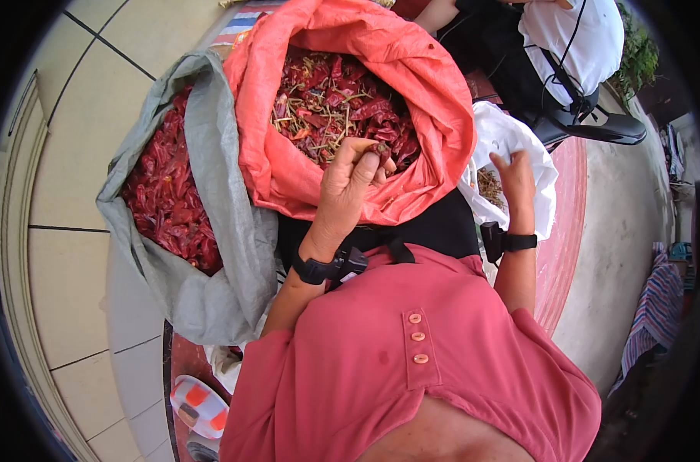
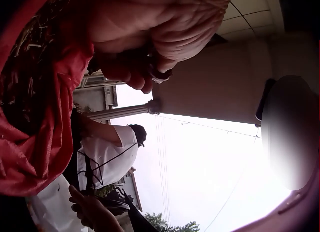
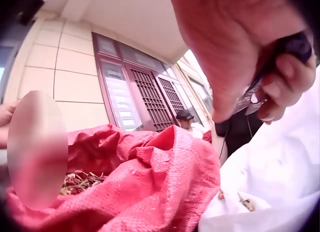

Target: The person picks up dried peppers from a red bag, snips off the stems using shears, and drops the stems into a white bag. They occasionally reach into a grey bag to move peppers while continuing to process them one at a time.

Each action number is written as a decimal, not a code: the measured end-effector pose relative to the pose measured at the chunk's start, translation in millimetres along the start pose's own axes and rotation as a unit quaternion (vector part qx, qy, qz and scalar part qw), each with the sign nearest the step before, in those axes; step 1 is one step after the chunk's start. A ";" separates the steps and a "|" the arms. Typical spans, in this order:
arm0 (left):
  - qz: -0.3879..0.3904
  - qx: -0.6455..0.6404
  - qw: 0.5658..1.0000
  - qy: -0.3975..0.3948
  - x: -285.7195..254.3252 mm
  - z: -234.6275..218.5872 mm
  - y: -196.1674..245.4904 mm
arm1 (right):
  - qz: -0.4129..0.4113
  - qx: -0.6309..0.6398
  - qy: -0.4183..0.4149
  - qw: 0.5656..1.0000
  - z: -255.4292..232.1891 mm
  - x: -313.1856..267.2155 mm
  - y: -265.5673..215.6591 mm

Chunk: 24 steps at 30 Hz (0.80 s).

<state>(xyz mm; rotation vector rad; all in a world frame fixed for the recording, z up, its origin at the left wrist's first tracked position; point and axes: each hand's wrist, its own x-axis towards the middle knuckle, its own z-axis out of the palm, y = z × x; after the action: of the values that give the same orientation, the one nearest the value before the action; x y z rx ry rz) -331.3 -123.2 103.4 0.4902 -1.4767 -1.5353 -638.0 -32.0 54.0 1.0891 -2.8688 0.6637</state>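
Observation:
My left hand pinches a dark red dried chili between thumb and fingers, above the near part of an open red sack. Dried chilies mixed with pale stems lie in that sack. In the left wrist view the curled fingers mostly hide the chili. Over an open white bag is my right hand, its thumb and index finger apart. Nothing shows in its grasp; its fingers are loosely bent in the right wrist view. Brown stems lie inside the white bag.
Left of the red sack stands a grey sack full of red chilies. Another person in a white shirt sits beyond, beside a black seat. A clear container with orange patches sits at lower left.

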 end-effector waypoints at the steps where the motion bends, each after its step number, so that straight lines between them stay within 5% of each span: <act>1: -0.013 -0.012 1.000 -0.004 -0.2 -1.9 -0.3 | 0.046 -0.032 -0.072 0.996 -2.1 1.9 7.1; 4: -0.047 -0.025 0.999 -0.001 2.1 -2.1 1.5 | -0.163 0.136 -0.014 0.977 -0.7 -8.9 -7.6; 7: -0.067 -0.066 0.996 0.006 1.4 1.5 0.4 | -0.165 0.384 -0.152 0.896 -47.3 -52.8 -84.9; 12: -0.072 -0.077 0.994 0.038 2.5 4.9 3.5 | -0.366 0.324 -0.175 0.854 -66.3 -82.8 -138.5; 24: -0.089 -0.084 0.992 0.020 -1.8 -1.5 -3.1 | -0.377 0.304 -0.170 0.858 -56.1 -86.6 -140.9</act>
<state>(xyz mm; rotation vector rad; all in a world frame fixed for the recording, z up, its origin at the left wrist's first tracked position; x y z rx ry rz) -330.2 -123.0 99.7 0.5612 -1.2878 -1.7630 -490.9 -49.8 146.6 2.4171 -2.0990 1.4232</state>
